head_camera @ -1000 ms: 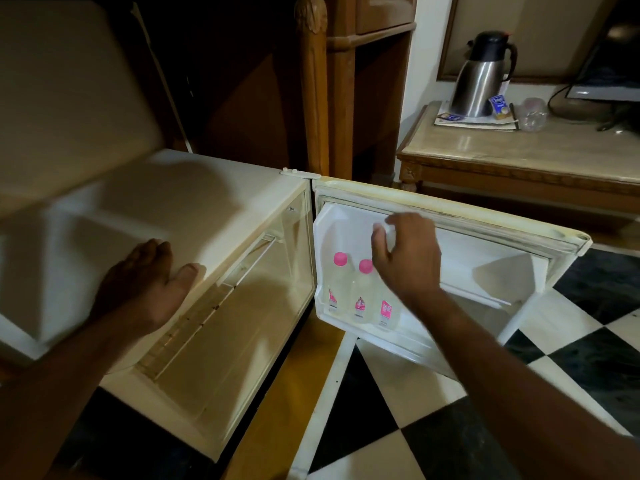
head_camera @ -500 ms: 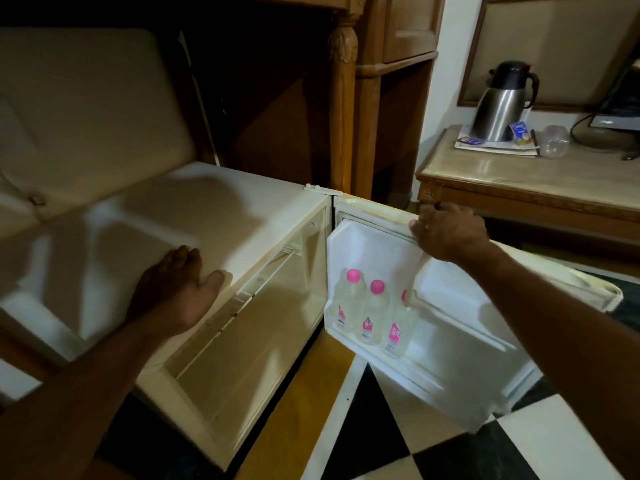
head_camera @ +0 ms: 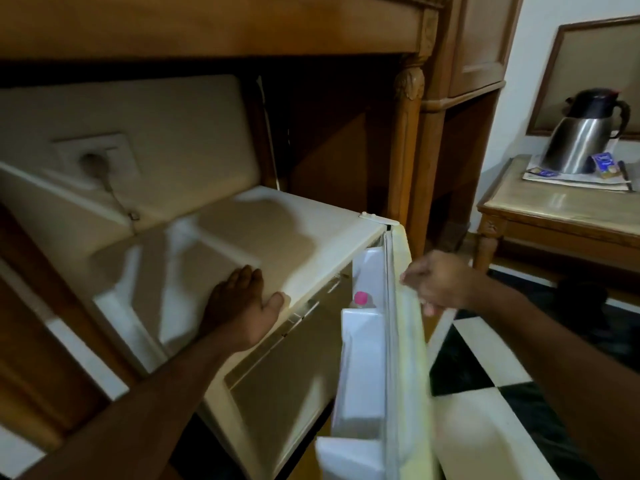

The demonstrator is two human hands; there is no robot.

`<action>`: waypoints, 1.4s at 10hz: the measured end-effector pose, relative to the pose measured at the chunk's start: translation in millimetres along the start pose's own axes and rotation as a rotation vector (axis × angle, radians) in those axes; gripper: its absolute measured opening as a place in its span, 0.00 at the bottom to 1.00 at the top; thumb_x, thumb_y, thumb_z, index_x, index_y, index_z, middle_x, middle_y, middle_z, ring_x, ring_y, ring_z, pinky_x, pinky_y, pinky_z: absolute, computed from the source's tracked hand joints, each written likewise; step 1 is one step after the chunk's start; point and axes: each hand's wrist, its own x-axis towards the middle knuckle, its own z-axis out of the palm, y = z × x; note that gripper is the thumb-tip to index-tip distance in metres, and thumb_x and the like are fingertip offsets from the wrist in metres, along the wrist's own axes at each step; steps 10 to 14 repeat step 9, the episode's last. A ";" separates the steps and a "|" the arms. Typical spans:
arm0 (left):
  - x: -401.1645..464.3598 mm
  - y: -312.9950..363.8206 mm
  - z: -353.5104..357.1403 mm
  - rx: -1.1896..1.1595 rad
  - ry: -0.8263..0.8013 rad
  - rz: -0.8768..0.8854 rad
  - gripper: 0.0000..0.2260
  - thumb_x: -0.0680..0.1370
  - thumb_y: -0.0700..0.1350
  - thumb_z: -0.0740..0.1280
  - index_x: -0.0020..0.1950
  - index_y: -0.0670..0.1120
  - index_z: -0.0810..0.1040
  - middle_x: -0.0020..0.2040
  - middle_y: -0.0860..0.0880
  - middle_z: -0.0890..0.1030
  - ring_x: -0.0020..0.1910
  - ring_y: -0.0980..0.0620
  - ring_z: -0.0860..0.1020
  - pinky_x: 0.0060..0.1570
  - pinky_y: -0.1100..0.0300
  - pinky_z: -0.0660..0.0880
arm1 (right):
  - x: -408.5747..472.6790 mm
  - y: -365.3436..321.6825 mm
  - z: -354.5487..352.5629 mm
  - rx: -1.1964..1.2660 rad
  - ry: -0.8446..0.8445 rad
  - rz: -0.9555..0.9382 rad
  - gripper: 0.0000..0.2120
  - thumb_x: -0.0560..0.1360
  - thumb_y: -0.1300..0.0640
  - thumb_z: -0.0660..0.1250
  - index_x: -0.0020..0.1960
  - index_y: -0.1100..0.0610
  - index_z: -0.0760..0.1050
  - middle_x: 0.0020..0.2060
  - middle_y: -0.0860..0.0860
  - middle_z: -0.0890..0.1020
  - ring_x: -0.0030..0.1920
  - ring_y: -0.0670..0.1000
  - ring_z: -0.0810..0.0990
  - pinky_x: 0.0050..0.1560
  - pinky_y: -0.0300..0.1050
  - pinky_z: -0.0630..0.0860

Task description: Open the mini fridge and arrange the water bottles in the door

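Observation:
The white mini fridge (head_camera: 277, 230) stands under a wooden cabinet. Its door (head_camera: 405, 358) is swung most of the way in, edge-on to me, with the inner door shelf (head_camera: 360, 341) facing the cavity. Only one water bottle shows, as a pink cap (head_camera: 361, 298) above the shelf; the other bottles are hidden behind the door. My right hand (head_camera: 440, 285) is blurred and holds the door's upper outer edge. My left hand (head_camera: 242, 306) lies flat on the fridge top near its front edge, holding nothing.
A carved wooden cabinet post (head_camera: 408, 150) stands just behind the door hinge. To the right, a side table (head_camera: 561, 209) carries a steel kettle (head_camera: 581, 140). A black-and-white checkered floor (head_camera: 485, 341) lies beside the door. A wall socket (head_camera: 93, 157) with a plug is behind the fridge.
The door has swung from wide open to nearly edge-on with my right hand on its top edge. The bottles are now mostly hidden. My left hand stays on the fridge top.

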 end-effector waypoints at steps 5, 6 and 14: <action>-1.7 -0.2 -6.2 -0.023 -0.027 0.020 0.33 0.78 0.63 0.47 0.78 0.46 0.49 0.80 0.48 0.49 0.78 0.52 0.46 0.74 0.56 0.44 | 32.6 -45.5 57.3 -0.110 0.131 -0.298 0.19 0.76 0.57 0.61 0.28 0.50 0.61 0.26 0.48 0.67 0.27 0.44 0.67 0.26 0.36 0.60; -6.9 5.9 -10.1 -0.036 -0.022 0.052 0.48 0.66 0.74 0.33 0.78 0.46 0.50 0.79 0.48 0.50 0.78 0.53 0.47 0.74 0.56 0.45 | 43.0 -42.8 51.2 -0.107 0.049 -0.301 0.16 0.77 0.56 0.61 0.30 0.51 0.66 0.29 0.49 0.72 0.31 0.47 0.73 0.29 0.39 0.66; 7.8 86.5 -78.1 0.125 0.074 0.218 0.31 0.75 0.56 0.48 0.72 0.40 0.67 0.73 0.47 0.60 0.72 0.43 0.67 0.70 0.50 0.63 | 34.3 -79.0 -58.2 -0.475 -0.413 -0.179 0.10 0.81 0.60 0.58 0.50 0.63 0.76 0.46 0.56 0.77 0.51 0.57 0.78 0.52 0.41 0.69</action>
